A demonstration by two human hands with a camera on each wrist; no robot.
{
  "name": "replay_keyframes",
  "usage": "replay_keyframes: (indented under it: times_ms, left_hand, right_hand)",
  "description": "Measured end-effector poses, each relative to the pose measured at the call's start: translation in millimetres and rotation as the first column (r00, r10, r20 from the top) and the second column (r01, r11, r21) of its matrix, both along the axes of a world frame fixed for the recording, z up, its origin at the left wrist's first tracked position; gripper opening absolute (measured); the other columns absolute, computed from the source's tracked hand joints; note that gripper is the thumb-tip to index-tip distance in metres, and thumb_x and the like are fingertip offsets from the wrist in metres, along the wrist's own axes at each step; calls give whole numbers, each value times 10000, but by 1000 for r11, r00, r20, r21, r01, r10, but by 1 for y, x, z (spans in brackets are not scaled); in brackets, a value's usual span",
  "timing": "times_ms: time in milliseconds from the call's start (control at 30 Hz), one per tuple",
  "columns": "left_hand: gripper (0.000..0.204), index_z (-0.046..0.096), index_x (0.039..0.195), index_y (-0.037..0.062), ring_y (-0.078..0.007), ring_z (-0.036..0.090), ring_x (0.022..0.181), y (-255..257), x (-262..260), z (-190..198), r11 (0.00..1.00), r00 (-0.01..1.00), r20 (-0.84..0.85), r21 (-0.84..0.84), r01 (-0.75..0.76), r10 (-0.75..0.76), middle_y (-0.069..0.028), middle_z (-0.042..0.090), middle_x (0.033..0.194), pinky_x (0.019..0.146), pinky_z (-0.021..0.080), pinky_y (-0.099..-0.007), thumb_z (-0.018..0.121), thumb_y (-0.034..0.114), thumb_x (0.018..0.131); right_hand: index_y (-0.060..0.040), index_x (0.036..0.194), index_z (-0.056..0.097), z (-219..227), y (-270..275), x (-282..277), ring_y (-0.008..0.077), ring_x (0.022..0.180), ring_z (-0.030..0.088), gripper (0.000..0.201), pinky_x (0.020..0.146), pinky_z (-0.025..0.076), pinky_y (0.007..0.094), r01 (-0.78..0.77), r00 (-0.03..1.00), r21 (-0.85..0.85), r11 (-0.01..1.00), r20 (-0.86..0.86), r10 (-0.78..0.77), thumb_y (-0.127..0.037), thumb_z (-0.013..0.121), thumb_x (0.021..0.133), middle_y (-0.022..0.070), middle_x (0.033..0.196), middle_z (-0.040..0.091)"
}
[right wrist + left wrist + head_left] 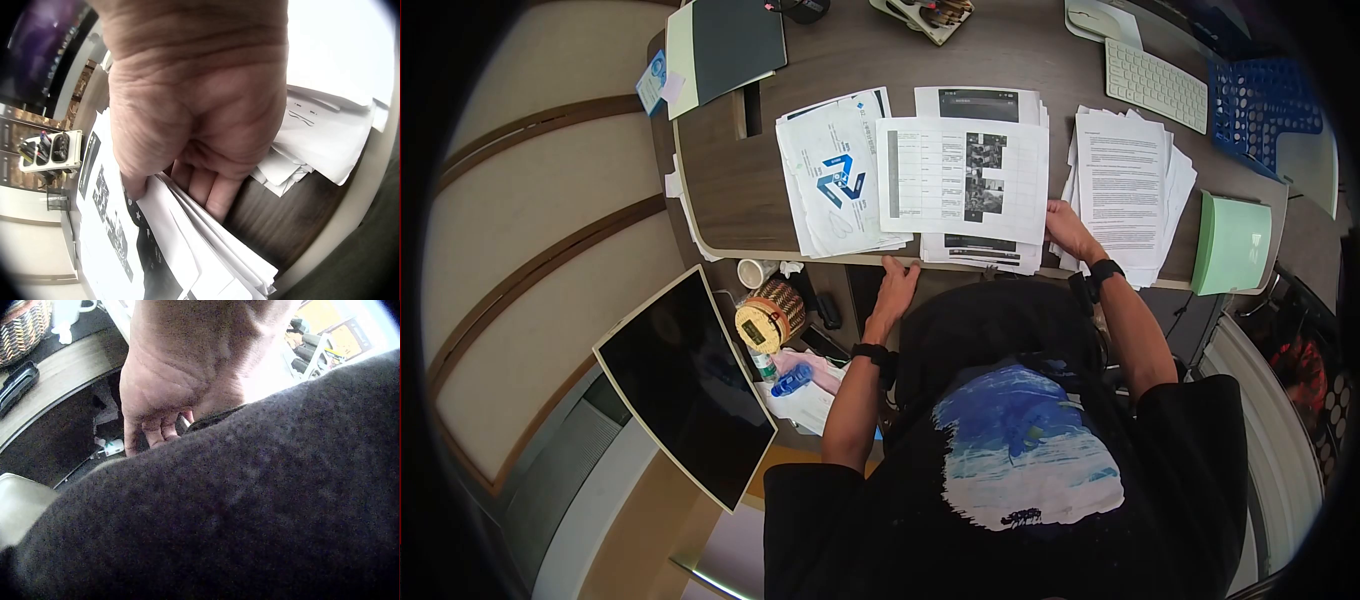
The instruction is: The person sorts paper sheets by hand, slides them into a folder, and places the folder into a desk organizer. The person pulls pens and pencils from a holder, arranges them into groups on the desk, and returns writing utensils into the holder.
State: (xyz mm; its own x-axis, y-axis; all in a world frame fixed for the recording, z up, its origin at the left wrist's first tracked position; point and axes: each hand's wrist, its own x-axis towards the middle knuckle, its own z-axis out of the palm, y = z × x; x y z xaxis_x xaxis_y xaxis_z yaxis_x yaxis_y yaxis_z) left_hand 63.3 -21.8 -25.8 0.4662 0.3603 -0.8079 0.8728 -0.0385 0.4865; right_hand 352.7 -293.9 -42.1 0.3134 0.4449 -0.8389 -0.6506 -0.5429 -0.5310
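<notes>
A printed sheet (920, 180) with a table and dark photos lies across the middle paper stack (985, 255). My right hand (1072, 232) holds that stack's right edge. In the right wrist view, the right hand's thumb lies over the papers (187, 244) and its fingers curl beneath their edge. My left hand (894, 290) is at the desk's front edge, just below the papers, with its fingers loosely bent. Seen from the left wrist, the left hand (181, 381) holds nothing visible, and dark cloth covers part of it. To the left lies a stack with a blue logo (840, 215).
Right of the middle stack is a text-covered paper pile (1120, 190), then a green folder (1232, 245). A keyboard (1155, 85) and blue basket (1265, 110) stand at the back right. A monitor (690, 390), paper cup (755, 272) and woven container (770, 315) are at the left.
</notes>
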Motion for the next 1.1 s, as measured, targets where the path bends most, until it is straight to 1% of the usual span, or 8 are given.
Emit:
replay_keyframes:
  times_ms: [267, 333, 467, 533, 567, 633, 733, 1100]
  left_hand:
    - [520, 378, 1123, -21, -428, 648, 956, 0, 1, 0, 1000, 1000, -15, 2, 5, -5, -264, 619, 983, 935, 493, -487, 592, 448, 1055]
    - [524, 374, 1126, -20, -434, 652, 955, 0, 0, -1, 1000, 1000, -6, 0, 4, -4, -265, 621, 977, 932, 494, -490, 591, 452, 1057]
    - [525, 372, 1127, -20, -439, 653, 955, 0, -1, -2, 1000, 1000, 8, 9, 8, -8, -268, 621, 977, 931, 493, -492, 592, 452, 1056]
    - [562, 368, 1217, -43, -512, 681, 1066, 2, 2, 2, 999, 999, -34, -7, 37, -37, -341, 669, 1104, 971, 512, -525, 596, 445, 1057]
    - [562, 368, 1217, -43, -512, 681, 1066, 2, 2, 1, 999, 999, -34, -7, 37, -37, -341, 669, 1104, 971, 512, -525, 596, 445, 1057]
    - [523, 373, 1130, -17, -444, 655, 970, 1, 0, 0, 1000, 1000, -22, -5, 7, -7, -274, 627, 990, 935, 492, -496, 589, 453, 1055]
    - [523, 375, 1133, -17, -447, 656, 978, 1, -1, -1, 1000, 1000, -16, -3, 11, -11, -281, 631, 998, 939, 491, -496, 585, 455, 1057]
    - [522, 379, 1128, -18, -436, 651, 987, 1, 0, -1, 1000, 1000, -26, -11, 4, -4, -278, 623, 1006, 945, 489, -486, 591, 454, 1057]
  right_hand:
    - [-30, 1121, 779, 11, 5, 1, 52, 817, 676, 228, 744, 558, 242, 8, 1000, -13, 1000, -11, -8, -169, 601, 1091, -19, 974, 756]
    - [16, 1147, 757, 6, 3, 1, 92, 884, 718, 290, 830, 605, 284, 10, 1000, 1, 1000, -18, -9, -231, 625, 1075, 38, 1024, 768]
    - [18, 1146, 757, 14, 6, 2, 94, 889, 721, 290, 844, 610, 291, -6, 1000, -6, 1000, -15, 6, -229, 623, 1076, 41, 1033, 768]
    - [-32, 1120, 781, 13, 8, 0, 46, 800, 658, 236, 726, 544, 239, 32, 999, -10, 999, -13, -32, -172, 593, 1095, -24, 967, 751]
    - [-32, 1120, 781, 13, 7, 1, 46, 800, 658, 236, 726, 544, 239, 32, 999, -10, 999, -13, -32, -172, 593, 1095, -24, 967, 751]
    - [22, 1185, 752, 12, 5, 2, 113, 954, 736, 311, 906, 616, 309, -10, 1000, -1, 1000, -21, 10, -240, 624, 1080, 51, 1079, 770]
    - [-21, 1151, 772, 18, 8, 3, 75, 873, 709, 236, 809, 588, 262, -6, 1000, -21, 1000, -23, 5, -168, 596, 1096, 5, 1026, 769]
    - [-18, 1145, 769, 11, 5, 1, 73, 861, 704, 234, 792, 585, 262, 45, 998, 8, 999, -49, -44, -181, 610, 1092, 4, 1013, 765]
